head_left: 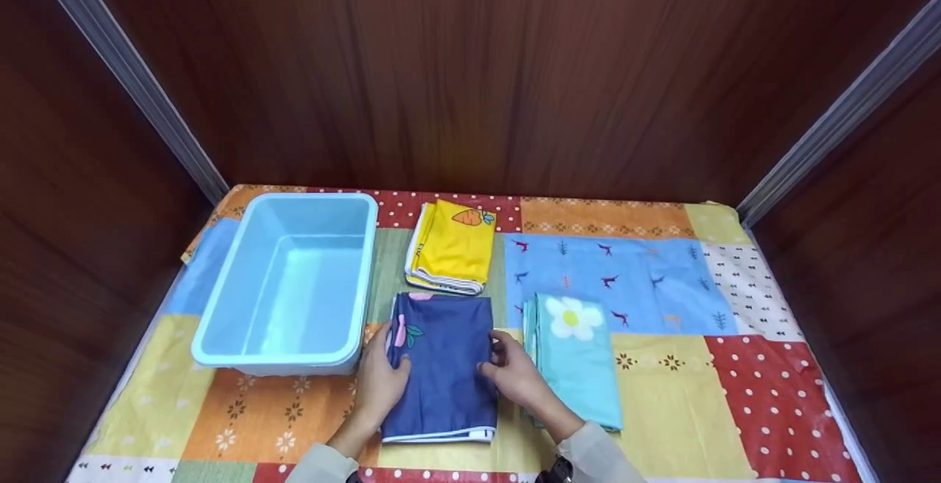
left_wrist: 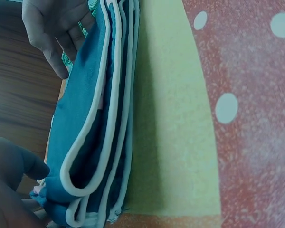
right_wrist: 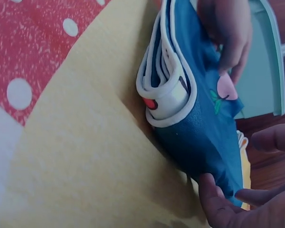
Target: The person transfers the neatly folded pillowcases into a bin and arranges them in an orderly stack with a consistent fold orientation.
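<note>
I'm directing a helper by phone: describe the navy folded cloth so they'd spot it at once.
Find the pale blue tub on the patchwork cover. Right of its near end, between a left hand and right hand, lies the navy folded cloth. Its dark colour sets it apart from the yellow cloth beyond it and the turquoise cloth to its right.

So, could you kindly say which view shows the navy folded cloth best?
The head view: the navy folded cloth shows nearly whole from above. The left wrist shows mostly layered edges; the right wrist, a looped end and pink print.
</note>
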Demonstrator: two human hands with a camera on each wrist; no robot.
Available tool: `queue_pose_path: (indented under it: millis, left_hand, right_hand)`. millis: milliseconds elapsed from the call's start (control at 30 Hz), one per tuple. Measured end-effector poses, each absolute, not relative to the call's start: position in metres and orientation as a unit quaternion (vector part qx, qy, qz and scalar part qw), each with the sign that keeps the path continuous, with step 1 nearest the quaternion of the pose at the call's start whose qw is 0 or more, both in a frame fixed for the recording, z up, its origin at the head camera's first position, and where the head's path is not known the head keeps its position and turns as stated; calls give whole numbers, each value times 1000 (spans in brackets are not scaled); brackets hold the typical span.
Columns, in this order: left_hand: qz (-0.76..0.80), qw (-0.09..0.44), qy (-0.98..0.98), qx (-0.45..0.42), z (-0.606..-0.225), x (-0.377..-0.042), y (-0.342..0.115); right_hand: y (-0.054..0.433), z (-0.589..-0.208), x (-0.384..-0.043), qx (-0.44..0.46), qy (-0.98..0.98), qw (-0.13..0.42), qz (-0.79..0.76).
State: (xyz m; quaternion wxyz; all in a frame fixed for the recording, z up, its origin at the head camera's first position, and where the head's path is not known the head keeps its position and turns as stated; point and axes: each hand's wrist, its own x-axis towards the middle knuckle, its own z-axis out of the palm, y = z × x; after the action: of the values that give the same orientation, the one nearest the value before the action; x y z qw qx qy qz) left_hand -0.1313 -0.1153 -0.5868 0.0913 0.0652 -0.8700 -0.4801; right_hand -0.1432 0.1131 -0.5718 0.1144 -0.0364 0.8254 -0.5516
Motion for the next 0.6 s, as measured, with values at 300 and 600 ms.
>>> queue_pose_path:
  millis: [300, 600]
  left_hand:
    - [-480, 97, -869, 70, -591, -133, -117]
    - [-494, 110, -858, 89, -591, -135, -114]
  right_hand:
    - [115, -570, -143, -27, 779, 144, -610]
    - [116, -572, -145, -13, 748, 155, -646]
